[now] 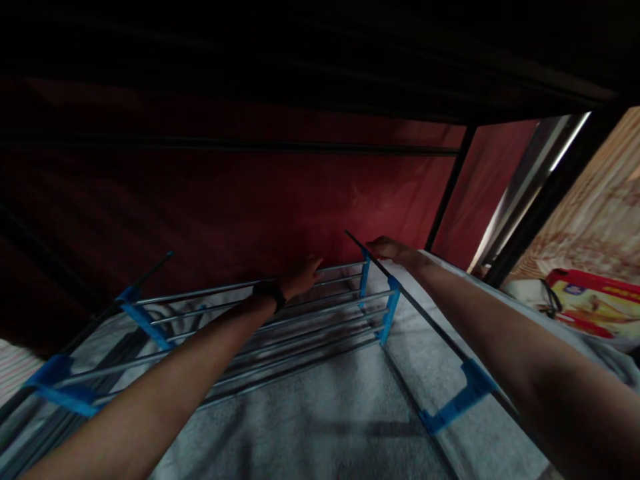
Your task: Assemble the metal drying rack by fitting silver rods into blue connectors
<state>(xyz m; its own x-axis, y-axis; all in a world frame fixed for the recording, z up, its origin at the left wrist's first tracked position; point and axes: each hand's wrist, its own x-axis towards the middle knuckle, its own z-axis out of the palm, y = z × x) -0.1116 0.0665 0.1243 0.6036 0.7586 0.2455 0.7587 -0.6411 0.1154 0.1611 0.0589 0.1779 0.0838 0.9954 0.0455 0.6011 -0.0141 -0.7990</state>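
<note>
A rack of grey metal rods and blue plastic brackets stands on a grey floor covering. My left hand point(300, 275), with a dark band at the wrist, is closed over the rearmost metal rod point(215, 289); its fingertips are partly hidden. At the rack's far right corner, my right hand point(386, 248) has its fingers closed at a blue bracket point(366, 277), next to the upper end of a dark side pole point(425, 311). Another blue bracket point(457, 400) sits on the right-hand poles, with no rods joined to it. Rods span between the left bracket point(145, 320) and the right side.
Behind the rack is a dark red panel point(240, 200). A black metal frame post point(450, 190) stands at right, and a dark surface hangs low overhead. A red and yellow box point(595, 303) lies at far right. More loose rods point(107, 363) appear under the left side.
</note>
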